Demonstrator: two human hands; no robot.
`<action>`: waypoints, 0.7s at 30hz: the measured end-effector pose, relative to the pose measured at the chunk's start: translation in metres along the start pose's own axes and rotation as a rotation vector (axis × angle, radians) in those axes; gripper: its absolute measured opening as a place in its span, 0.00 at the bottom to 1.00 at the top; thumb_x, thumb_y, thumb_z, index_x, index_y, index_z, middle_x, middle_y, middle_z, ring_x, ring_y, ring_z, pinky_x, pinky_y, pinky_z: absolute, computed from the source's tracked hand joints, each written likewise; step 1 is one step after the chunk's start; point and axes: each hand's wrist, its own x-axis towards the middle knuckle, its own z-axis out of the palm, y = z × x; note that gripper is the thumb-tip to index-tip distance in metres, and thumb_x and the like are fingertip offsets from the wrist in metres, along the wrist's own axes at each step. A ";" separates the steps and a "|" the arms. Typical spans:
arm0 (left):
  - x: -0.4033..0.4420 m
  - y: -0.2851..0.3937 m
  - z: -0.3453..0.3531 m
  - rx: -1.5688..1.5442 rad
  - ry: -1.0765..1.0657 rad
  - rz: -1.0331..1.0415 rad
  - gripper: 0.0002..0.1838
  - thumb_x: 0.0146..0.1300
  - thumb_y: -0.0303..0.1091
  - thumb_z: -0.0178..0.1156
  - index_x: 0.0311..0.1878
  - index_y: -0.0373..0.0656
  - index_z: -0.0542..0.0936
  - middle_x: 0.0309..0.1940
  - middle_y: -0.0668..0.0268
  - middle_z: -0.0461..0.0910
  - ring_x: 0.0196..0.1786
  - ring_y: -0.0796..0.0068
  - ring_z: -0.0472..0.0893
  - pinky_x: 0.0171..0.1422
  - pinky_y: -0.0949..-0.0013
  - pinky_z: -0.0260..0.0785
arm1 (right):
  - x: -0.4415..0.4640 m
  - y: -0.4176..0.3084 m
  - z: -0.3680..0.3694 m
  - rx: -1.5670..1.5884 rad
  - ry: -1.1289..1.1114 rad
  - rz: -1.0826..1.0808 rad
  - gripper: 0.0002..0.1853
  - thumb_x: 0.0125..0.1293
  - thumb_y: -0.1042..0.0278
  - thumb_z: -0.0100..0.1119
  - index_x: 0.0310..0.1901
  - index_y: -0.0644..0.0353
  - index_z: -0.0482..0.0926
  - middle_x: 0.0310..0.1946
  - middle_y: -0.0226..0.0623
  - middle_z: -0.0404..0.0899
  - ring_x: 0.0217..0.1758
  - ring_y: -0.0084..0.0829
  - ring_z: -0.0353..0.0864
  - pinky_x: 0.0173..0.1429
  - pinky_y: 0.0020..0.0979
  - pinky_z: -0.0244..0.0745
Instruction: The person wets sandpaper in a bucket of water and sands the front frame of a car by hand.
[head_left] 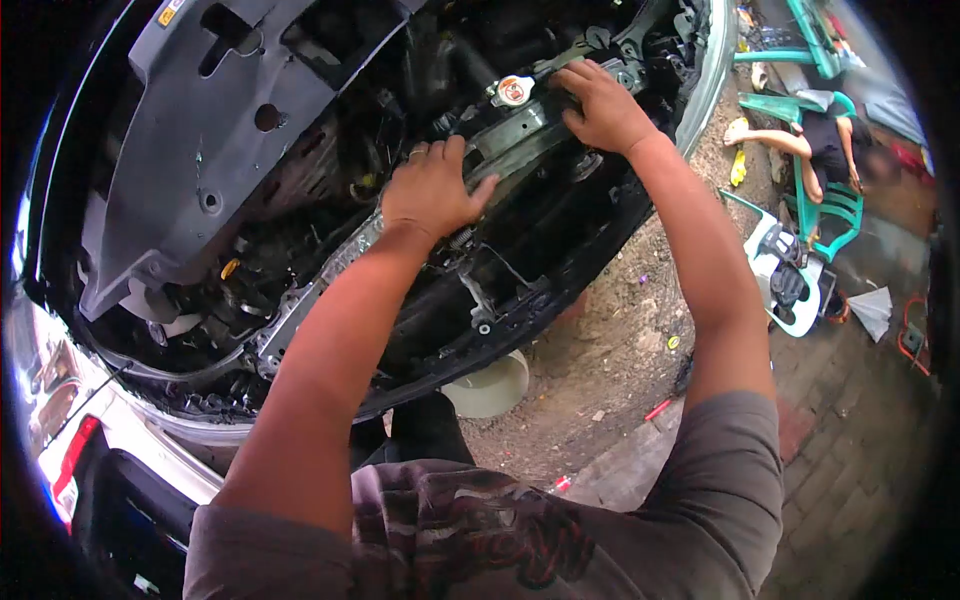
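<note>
A metal radiator support bar (512,135) runs diagonally across the front of a car's open engine bay. My left hand (432,190) lies over its middle, fingers bent over the far side and thumb apart on the near side. Farther right, my right hand (605,108) is curled over the bar, its fingertips partly hidden. Between the two hands, a radiator cap (515,91) with an orange-and-white label sits just behind the bar. No loose tool shows in either hand.
A grey plastic cover (225,130) leans over the engine bay at upper left. Below the car's front edge stands a pale bucket (490,388). At right, a person (830,150) sits near green chairs (835,215) and a white chair (795,315). Another vehicle (130,470) stands at lower left.
</note>
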 end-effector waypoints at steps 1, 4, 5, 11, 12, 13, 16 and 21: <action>0.000 0.001 -0.001 -0.001 -0.001 -0.004 0.38 0.71 0.69 0.61 0.64 0.40 0.76 0.55 0.50 0.85 0.62 0.48 0.84 0.65 0.49 0.80 | -0.001 0.010 0.000 0.052 -0.013 -0.013 0.23 0.63 0.67 0.69 0.61 0.58 0.82 0.56 0.44 0.82 0.70 0.50 0.76 0.77 0.47 0.73; 0.002 0.002 -0.006 -0.019 -0.025 -0.023 0.39 0.71 0.69 0.61 0.65 0.40 0.76 0.56 0.49 0.85 0.62 0.47 0.84 0.66 0.48 0.80 | 0.001 0.038 -0.010 -0.134 0.016 0.071 0.22 0.63 0.66 0.69 0.59 0.57 0.84 0.57 0.42 0.83 0.71 0.49 0.76 0.76 0.48 0.73; 0.002 0.002 -0.008 -0.014 -0.051 -0.027 0.40 0.71 0.69 0.61 0.67 0.40 0.76 0.57 0.49 0.85 0.63 0.47 0.84 0.67 0.48 0.80 | 0.002 0.038 -0.003 -0.183 0.039 0.094 0.20 0.62 0.65 0.70 0.57 0.57 0.86 0.57 0.39 0.84 0.70 0.48 0.78 0.77 0.50 0.71; 0.000 0.003 -0.004 -0.029 -0.048 -0.019 0.41 0.71 0.69 0.61 0.68 0.40 0.76 0.58 0.48 0.85 0.64 0.47 0.83 0.68 0.47 0.79 | -0.002 0.027 0.011 -0.013 0.084 0.091 0.18 0.60 0.66 0.69 0.52 0.56 0.87 0.54 0.39 0.87 0.65 0.48 0.81 0.73 0.50 0.72; 0.002 0.001 -0.005 -0.025 -0.056 -0.016 0.41 0.71 0.69 0.61 0.68 0.39 0.76 0.58 0.48 0.85 0.64 0.47 0.83 0.68 0.47 0.79 | 0.005 0.034 0.003 -0.072 0.097 0.053 0.17 0.60 0.67 0.68 0.52 0.56 0.87 0.54 0.41 0.87 0.65 0.48 0.81 0.71 0.50 0.74; -0.002 0.001 -0.003 -0.025 -0.065 -0.017 0.41 0.71 0.69 0.61 0.68 0.39 0.76 0.58 0.48 0.85 0.64 0.47 0.83 0.68 0.47 0.79 | 0.005 0.039 -0.005 -0.139 0.075 0.137 0.17 0.60 0.67 0.68 0.51 0.55 0.87 0.54 0.42 0.87 0.65 0.47 0.81 0.70 0.49 0.75; 0.001 0.003 -0.002 0.007 -0.015 -0.016 0.35 0.70 0.66 0.63 0.61 0.42 0.78 0.55 0.52 0.86 0.63 0.51 0.85 0.63 0.50 0.82 | 0.003 0.013 0.001 -0.011 0.017 0.165 0.17 0.61 0.67 0.68 0.53 0.54 0.87 0.54 0.41 0.87 0.65 0.47 0.81 0.73 0.49 0.72; 0.002 0.001 0.002 0.025 0.010 -0.010 0.35 0.70 0.66 0.62 0.61 0.42 0.78 0.55 0.52 0.86 0.62 0.51 0.85 0.64 0.49 0.82 | -0.009 0.033 0.004 0.016 0.090 -0.012 0.18 0.61 0.77 0.62 0.54 0.54 0.85 0.55 0.42 0.86 0.64 0.51 0.80 0.71 0.48 0.74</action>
